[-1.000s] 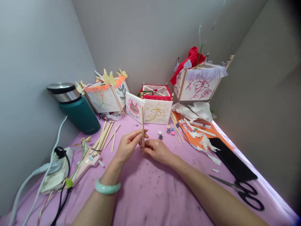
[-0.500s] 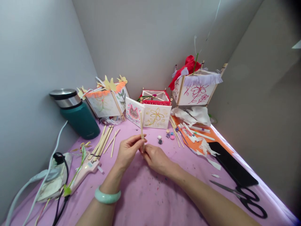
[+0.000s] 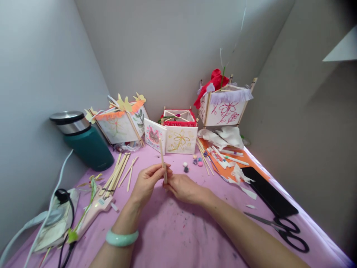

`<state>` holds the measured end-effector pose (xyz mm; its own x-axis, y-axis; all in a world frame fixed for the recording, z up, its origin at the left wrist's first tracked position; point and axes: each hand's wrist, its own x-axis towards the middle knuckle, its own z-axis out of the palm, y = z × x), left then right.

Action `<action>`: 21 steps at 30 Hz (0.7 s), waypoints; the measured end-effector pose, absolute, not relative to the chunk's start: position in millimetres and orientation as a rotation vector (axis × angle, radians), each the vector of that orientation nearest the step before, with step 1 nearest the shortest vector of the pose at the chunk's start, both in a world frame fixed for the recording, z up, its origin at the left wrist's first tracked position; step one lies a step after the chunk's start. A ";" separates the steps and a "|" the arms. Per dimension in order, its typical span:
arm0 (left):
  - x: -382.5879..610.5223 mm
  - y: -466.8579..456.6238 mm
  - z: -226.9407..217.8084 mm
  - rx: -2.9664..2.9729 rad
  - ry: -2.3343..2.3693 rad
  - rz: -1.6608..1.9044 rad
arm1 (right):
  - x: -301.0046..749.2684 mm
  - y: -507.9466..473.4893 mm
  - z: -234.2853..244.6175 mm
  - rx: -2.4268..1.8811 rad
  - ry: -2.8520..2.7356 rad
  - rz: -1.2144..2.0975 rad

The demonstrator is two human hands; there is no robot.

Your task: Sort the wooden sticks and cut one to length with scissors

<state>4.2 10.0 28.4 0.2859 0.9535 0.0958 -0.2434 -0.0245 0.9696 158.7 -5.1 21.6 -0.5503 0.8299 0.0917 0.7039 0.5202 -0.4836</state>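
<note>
A thin wooden stick [image 3: 161, 152] stands nearly upright between my hands, leaning slightly left at its top. My left hand [image 3: 149, 182] pinches it between thumb and fingers at its lower part; a green bangle circles that wrist. A second, shorter piece of wood seems to lie against it there, partly hidden by the fingers. My right hand [image 3: 185, 188] is closed around the lower end, its fingertips mostly hidden. Beyond the hands stand white panels, one with a yellow flower drawing [image 3: 181, 139] and one with a pink-edged drawing [image 3: 154, 136].
Left are a teal bottle [image 3: 87, 147], bundled sticks [image 3: 118, 173] and a pink glue gun [image 3: 95, 210] with cords. Decorated paper lanterns [image 3: 227, 108] stand behind. Small clay lumps [image 3: 186, 169], markers [image 3: 235, 160], a black phone-like slab [image 3: 267, 191] and scissors [image 3: 281, 227] lie right.
The view has shifted slightly, so most things appear further left. The upright stick tilts a little more to the left; both hands keep their hold at its lower part.
</note>
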 end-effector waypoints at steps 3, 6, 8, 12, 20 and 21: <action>2.7 10.9 28.4 1.194 0.803 1.118 | 159.6 -1.9 16.8 -1.215 -2.477 0.534; -1.3 14.4 24.2 1.231 0.875 1.082 | 160.2 1.3 10.7 -1.167 -2.553 0.486; -3.9 18.2 19.3 1.253 0.940 1.069 | 159.4 1.8 9.7 -1.157 -2.607 0.466; -5.8 21.9 14.6 1.265 0.969 1.108 | 162.2 -1.7 21.1 -1.256 -2.558 0.507; -0.6 14.3 24.4 1.211 0.959 1.072 | 283.5 8.6 68.8 -1.992 -1.704 0.215; 0.0 14.6 24.3 1.216 0.955 1.072 | 305.5 13.1 72.1 -2.083 -1.583 0.143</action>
